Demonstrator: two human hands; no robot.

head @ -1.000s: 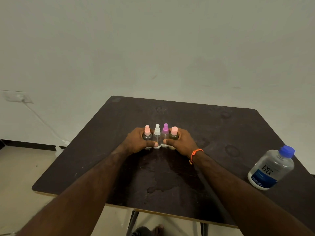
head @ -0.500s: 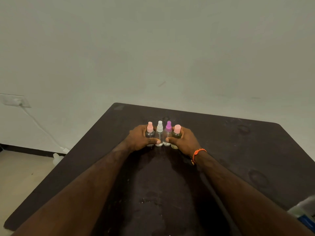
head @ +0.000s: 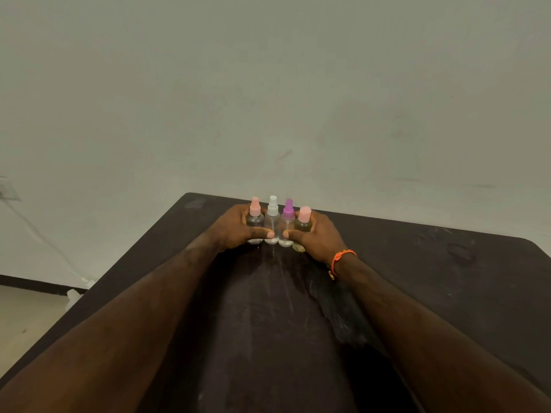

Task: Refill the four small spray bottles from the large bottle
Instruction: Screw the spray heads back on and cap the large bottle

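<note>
Both hands — left hand (head: 238,231), right hand (head: 316,238) — have their grip clamped around the row of 4 small clear plastic spray bottles (head: 278,223) standing capped on the dark counter (head: 447,278). Refilling looks unstarted — the large bottle is out of view.

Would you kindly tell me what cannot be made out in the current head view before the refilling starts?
- Large bottle: outside the head view, so its place and cap state are unknown.
- Lower bodies of the four small spray bottles: wrapped by the left hand and right hand, so fill levels are unclear.
- Table: its near edge and right corner are cut off by the frame.
- Wall socket: cut by the left edge, blurred.
</note>
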